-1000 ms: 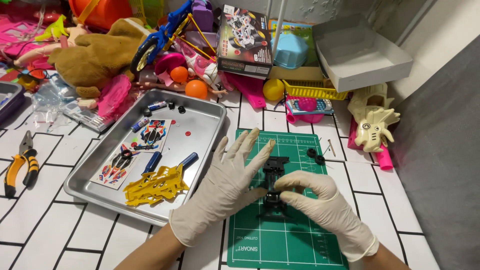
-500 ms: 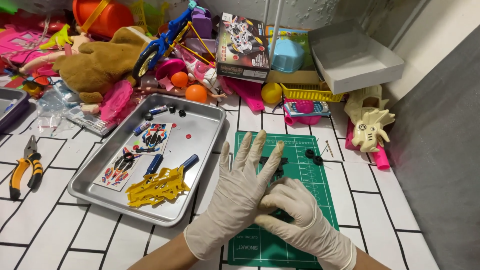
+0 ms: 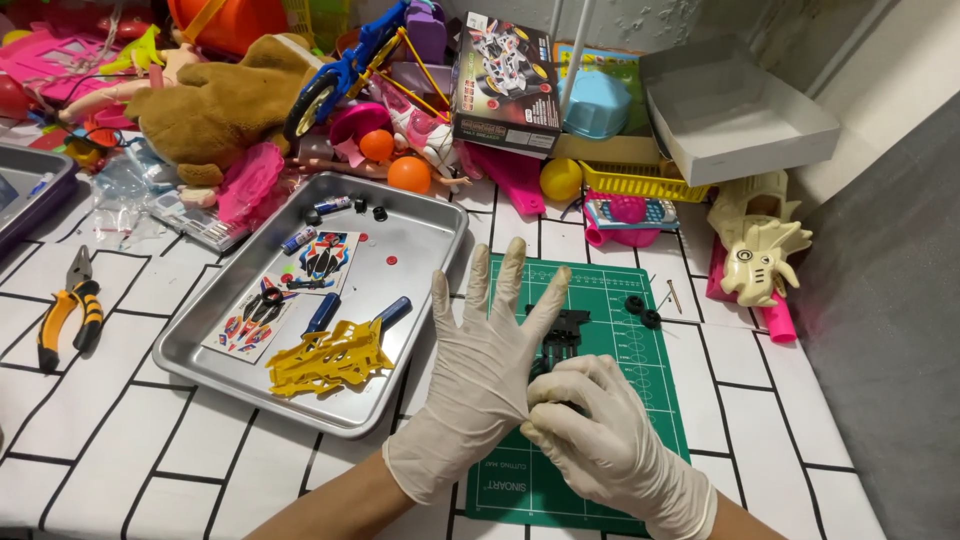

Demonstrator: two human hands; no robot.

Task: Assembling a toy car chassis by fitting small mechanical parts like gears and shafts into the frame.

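Here we spread our left hand [image 3: 488, 375] flat, fingers splayed, while our right hand [image 3: 600, 440] pinches its glove at the palm. The black toy chassis [image 3: 560, 335] lies on the green cutting mat [image 3: 640, 370], just beyond both hands, beside the metal tray [image 3: 420, 240].

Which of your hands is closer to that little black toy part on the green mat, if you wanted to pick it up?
Probably the right hand: it lies just below the black toy part, near touching. The left hand is spread open beside it, its glove pinched by the right fingers.
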